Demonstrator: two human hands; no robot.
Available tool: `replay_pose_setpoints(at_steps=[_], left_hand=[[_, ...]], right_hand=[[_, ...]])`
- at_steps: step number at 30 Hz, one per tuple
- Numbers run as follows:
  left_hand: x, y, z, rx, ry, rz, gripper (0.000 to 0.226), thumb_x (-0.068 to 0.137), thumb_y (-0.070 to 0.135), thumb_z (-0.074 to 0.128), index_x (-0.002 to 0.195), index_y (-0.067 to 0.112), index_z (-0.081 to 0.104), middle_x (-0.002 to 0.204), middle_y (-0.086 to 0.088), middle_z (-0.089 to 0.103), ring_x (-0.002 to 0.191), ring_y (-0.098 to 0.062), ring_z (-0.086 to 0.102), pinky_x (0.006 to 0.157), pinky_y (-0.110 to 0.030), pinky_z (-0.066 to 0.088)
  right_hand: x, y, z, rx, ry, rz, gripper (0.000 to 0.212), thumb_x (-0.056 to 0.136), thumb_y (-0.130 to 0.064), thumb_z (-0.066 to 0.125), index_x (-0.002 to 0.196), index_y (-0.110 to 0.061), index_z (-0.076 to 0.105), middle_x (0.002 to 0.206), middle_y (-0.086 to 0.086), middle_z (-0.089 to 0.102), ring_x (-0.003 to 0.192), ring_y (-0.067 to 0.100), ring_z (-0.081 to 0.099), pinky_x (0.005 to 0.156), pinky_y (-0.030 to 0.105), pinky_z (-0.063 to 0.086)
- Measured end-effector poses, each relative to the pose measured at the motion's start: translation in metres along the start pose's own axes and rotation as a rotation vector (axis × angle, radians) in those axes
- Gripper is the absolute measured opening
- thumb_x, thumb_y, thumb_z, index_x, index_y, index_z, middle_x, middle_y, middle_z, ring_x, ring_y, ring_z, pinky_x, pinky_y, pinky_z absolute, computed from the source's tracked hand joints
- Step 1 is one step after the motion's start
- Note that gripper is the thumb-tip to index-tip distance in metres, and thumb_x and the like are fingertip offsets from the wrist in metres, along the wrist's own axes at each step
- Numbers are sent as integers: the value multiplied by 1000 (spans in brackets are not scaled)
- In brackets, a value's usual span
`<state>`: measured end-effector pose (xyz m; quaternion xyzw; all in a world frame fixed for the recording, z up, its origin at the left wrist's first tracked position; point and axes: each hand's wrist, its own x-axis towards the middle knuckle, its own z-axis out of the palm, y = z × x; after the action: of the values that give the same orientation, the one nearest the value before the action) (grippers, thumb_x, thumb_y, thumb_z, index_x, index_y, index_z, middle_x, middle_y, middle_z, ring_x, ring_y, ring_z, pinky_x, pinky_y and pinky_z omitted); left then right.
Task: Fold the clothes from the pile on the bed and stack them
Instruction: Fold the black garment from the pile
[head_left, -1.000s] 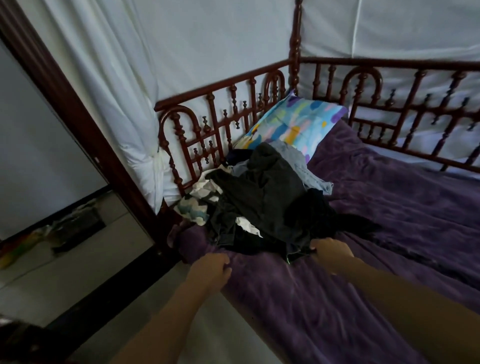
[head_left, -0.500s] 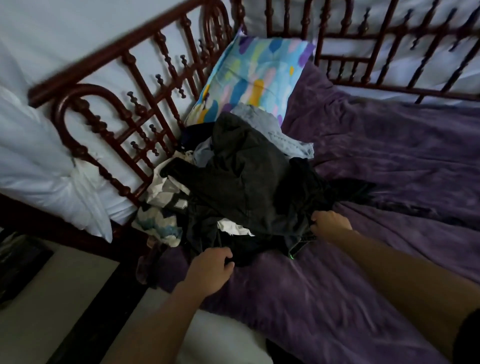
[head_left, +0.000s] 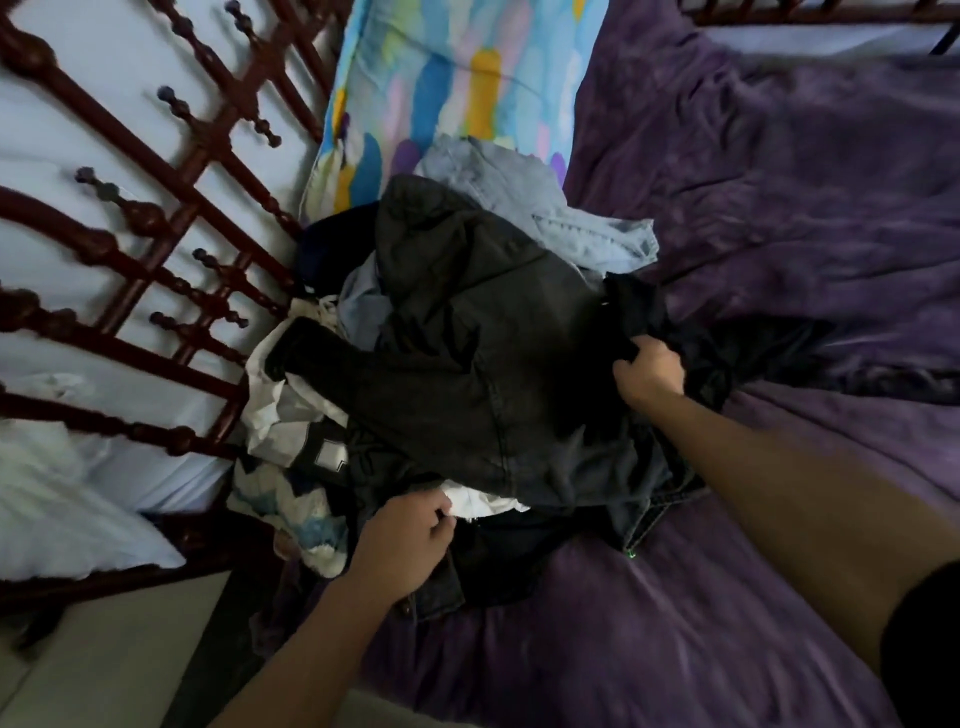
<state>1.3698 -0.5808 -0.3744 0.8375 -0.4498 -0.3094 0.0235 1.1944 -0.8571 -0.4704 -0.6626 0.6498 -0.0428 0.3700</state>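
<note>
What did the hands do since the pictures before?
Both hands moved forward into the clothes pile. The right hand went farther up its right side and grips a black garment. The left hand left the purple blanket and reached the near edge, fingers curled; its hold is unclear. The pile and pillow stayed put.

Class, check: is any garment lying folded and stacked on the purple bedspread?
No: the clothes form one crumpled pile by the pillow, gripped by left hand and right hand.

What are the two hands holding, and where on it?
The right hand grips a bunched fold of a black garment at the right edge of the pile. The left hand pinches dark cloth at its near edge; which piece, I cannot tell.
</note>
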Motion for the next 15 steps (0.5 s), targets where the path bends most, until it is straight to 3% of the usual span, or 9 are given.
replay_pose_setpoints(at_steps=[3, 5, 9, 11, 13, 15], left_hand=[[16, -7, -21, 21, 11, -13, 16, 91, 28, 59, 102, 21, 67, 82, 3, 67, 83, -16, 64, 73, -30, 50], [27, -12, -38, 11, 16, -17, 19, 91, 26, 61, 106, 18, 66, 77, 4, 65, 78, -15, 63, 72, -29, 49], [47, -14, -61, 30, -23, -11, 17, 91, 26, 61, 103, 14, 65, 82, 0, 64, 81, -20, 63, 68, -30, 48], [55, -11, -63, 68, -68, 11, 22, 92, 27, 59, 110, 15, 62, 100, -4, 64, 93, -24, 62, 75, -32, 50], [63, -7, -58, 130, -65, 87, 37, 92, 31, 58, 127, 20, 53, 120, -4, 54, 108, -24, 56, 84, -34, 49], [70, -3, -46, 197, -48, 216, 59, 89, 40, 60, 141, 25, 38, 136, -3, 41, 124, -23, 43, 94, -38, 46]], right_hand=[[-53, -29, 3, 140, 37, -247, 39, 84, -15, 60, 123, -12, 62, 117, 16, 66, 109, 33, 61, 94, 35, 45], [-101, -35, 13, 199, -49, -470, 40, 81, -13, 58, 121, -12, 64, 116, 12, 65, 107, 30, 62, 93, 32, 45], [-177, -5, 51, -71, -345, -729, 48, 76, -16, 50, 123, -21, 60, 117, 5, 56, 109, 26, 54, 86, 37, 50], [-194, 19, 66, -287, -462, -713, 49, 82, -17, 49, 130, -26, 56, 127, 4, 51, 116, 25, 47, 91, 36, 46], [-203, 43, 72, -395, -557, -581, 46, 85, -22, 49, 130, -30, 55, 136, 0, 46, 124, 23, 43, 97, 31, 42], [-205, 58, 73, -314, -470, -377, 43, 85, -24, 51, 127, -28, 57, 132, 0, 49, 125, 22, 46, 95, 29, 42]])
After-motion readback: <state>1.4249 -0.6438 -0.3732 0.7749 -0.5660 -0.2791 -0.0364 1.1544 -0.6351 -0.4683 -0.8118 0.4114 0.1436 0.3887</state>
